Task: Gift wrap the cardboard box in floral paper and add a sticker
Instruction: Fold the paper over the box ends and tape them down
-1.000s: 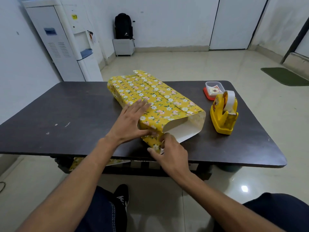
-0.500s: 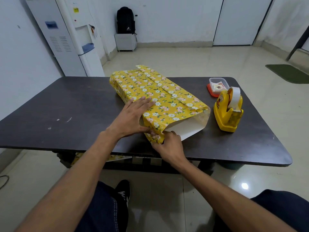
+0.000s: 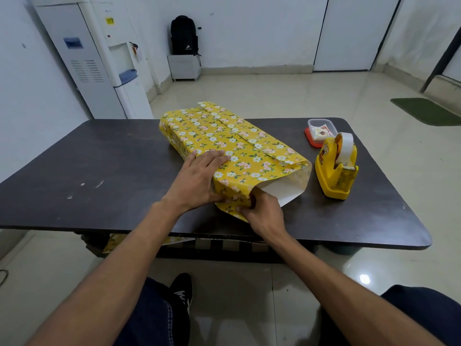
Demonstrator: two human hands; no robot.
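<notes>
The box, fully covered by yellow floral paper (image 3: 224, 143), lies diagonally on the dark table (image 3: 104, 171). Its near end stands open as a paper sleeve with the white inside (image 3: 282, 193) showing. My left hand (image 3: 199, 178) lies flat on the near left top and side of the parcel, fingers spread. My right hand (image 3: 262, 211) pinches the folded near-left corner flap of the paper at the open end. The cardboard itself is hidden under the paper.
A yellow tape dispenser (image 3: 336, 168) stands right of the parcel. Behind it sits a small clear container with a red lid (image 3: 320, 132) holding stickers. A strip of floral paper (image 3: 117, 242) hangs under the table's near edge. A water dispenser (image 3: 109, 61) stands far left.
My right hand has moved up to the parcel's near corner and closed on the paper flap, pressing it inward. My left hand stays flat on the parcel. The view shifted slightly.
</notes>
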